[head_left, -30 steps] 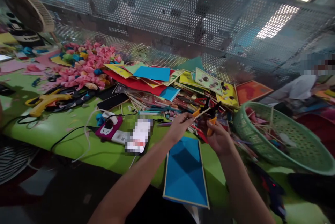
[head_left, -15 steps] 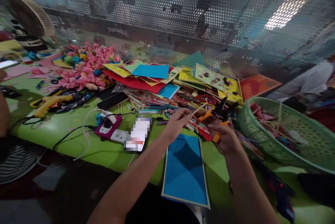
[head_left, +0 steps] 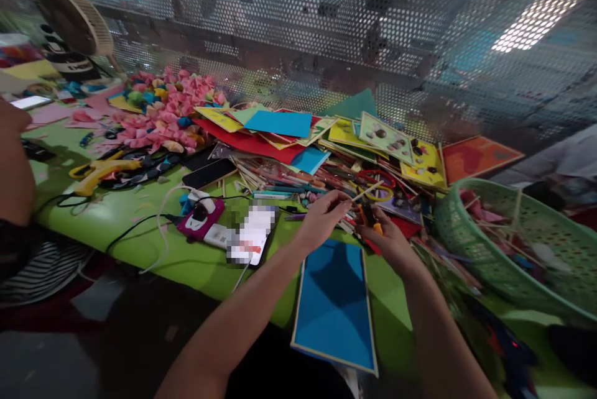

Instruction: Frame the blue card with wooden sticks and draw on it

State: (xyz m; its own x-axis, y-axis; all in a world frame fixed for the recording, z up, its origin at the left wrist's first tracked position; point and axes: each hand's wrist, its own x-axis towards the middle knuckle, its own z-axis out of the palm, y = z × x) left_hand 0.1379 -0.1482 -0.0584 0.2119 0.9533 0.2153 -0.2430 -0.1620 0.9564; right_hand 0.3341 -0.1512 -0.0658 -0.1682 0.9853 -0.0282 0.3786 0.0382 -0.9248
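Note:
My left hand pinches a thin pale wooden stick, which points up to the right. Close beside it, my right hand is closed around orange-handled pliers with dark jaws. The jaws are near the stick, but whether they touch it I cannot tell. Below both hands lies a blue rectangular card edged with pale sticks, its near end at the table's front edge. A piece of red paper shows partly behind my right hand.
A green basket of scraps stands right; a glue gun lies in front of it. Coloured cards and loose sticks are heaped behind my hands. Left are a phone, a purple power strip, a yellow glue gun and another person's arm.
The pliers have swung from spread handles pointing sideways to a more upright, closed-up pose beside the stick. My right hand has moved slightly left and up. The view has shifted a little.

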